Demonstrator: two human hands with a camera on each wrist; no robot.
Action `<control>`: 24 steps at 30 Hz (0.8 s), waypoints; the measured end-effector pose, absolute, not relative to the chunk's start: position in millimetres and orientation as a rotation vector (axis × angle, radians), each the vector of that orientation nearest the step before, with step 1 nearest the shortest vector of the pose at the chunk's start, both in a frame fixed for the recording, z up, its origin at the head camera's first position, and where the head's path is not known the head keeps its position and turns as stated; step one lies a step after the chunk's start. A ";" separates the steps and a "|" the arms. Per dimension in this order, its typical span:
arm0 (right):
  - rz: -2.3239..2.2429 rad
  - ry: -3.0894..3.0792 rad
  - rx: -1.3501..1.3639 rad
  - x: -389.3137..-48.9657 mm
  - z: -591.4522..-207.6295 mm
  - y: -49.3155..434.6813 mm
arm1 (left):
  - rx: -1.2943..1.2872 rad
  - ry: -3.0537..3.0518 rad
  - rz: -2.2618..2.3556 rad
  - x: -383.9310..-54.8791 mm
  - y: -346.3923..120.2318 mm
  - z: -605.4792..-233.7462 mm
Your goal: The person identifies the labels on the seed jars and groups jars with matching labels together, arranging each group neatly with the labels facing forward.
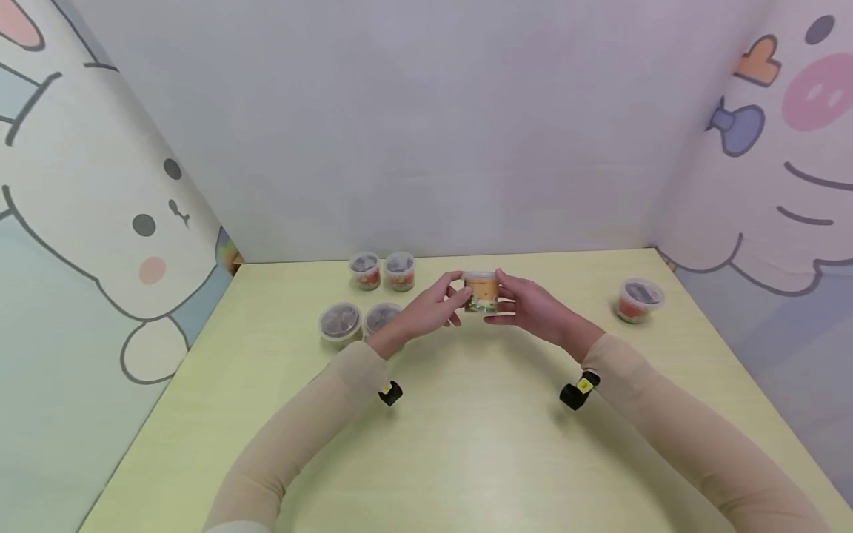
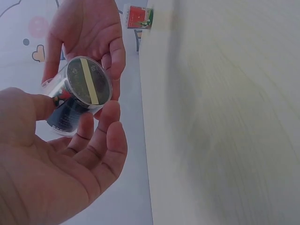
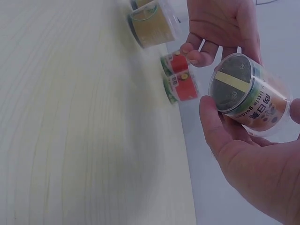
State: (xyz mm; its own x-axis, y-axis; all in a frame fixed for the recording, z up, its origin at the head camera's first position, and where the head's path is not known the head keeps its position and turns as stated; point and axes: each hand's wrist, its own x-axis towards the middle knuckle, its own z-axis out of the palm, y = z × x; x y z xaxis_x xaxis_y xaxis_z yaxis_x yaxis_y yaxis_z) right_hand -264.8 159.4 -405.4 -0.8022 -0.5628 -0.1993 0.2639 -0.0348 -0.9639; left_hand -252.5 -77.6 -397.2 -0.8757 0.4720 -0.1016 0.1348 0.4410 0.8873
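Above the middle of the table, both hands hold one small clear plastic cup with an orange, printed label. My left hand grips its left side between thumb and fingers. On the opposite side my right hand holds it with thumb and fingers. The right wrist view shows the words "little garden" on the cup. Its dark round base, crossed by a pale strip, faces the left wrist camera. The cup is off the table.
At the back left of the pale table stand two red-labelled cups. Two larger lidded cups stand before them, one partly behind the left arm. Another red-labelled cup stands at the right. A grey-white wall rises behind.
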 end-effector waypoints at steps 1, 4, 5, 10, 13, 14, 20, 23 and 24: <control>-1.887 1.684 -0.317 -264.8 -405.3 158.6 | 0.513 2.362 1.409 -251.9 -78.7 -397.3; -1.879 1.692 -0.317 -264.3 -404.4 157.0 | 0.515 2.357 1.414 -251.1 -81.2 -397.5; -1.877 1.695 -0.317 -264.0 -403.9 156.8 | 0.519 2.355 1.416 -250.8 -81.5 -397.2; -1.879 1.696 -0.307 -262.7 -402.0 156.7 | 0.532 2.344 1.426 -250.6 -81.6 -396.7; -1.879 1.700 -0.299 -262.1 -402.2 157.3 | 0.533 2.345 1.423 -250.6 -80.5 -397.0; -1.882 1.699 -0.293 -262.0 -402.6 157.4 | 0.534 2.348 1.420 -250.4 -80.0 -397.2; -1.885 1.690 -0.288 -260.4 -403.5 157.6 | 0.531 2.342 1.418 -247.6 -79.2 -397.2; -1.887 1.697 -0.300 -260.6 -403.5 156.5 | 0.528 2.340 1.440 -246.7 -79.4 -396.5; -1.886 1.698 -0.307 -260.5 -403.8 155.9 | 0.527 2.347 1.443 -246.4 -79.4 -396.5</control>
